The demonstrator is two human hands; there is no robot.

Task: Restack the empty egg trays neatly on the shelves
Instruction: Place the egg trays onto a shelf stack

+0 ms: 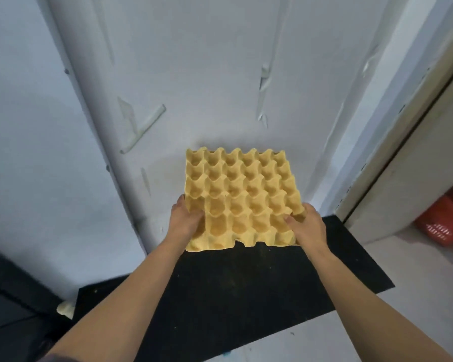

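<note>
Head view: left hand [185,222] and right hand [309,227] grip a yellow egg tray [241,194] by its near corners, fingers [197,216] curled over its edges.

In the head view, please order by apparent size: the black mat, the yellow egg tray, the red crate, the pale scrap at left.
1. black mat
2. yellow egg tray
3. red crate, only partly in view, so its rank is unsure
4. pale scrap
</note>
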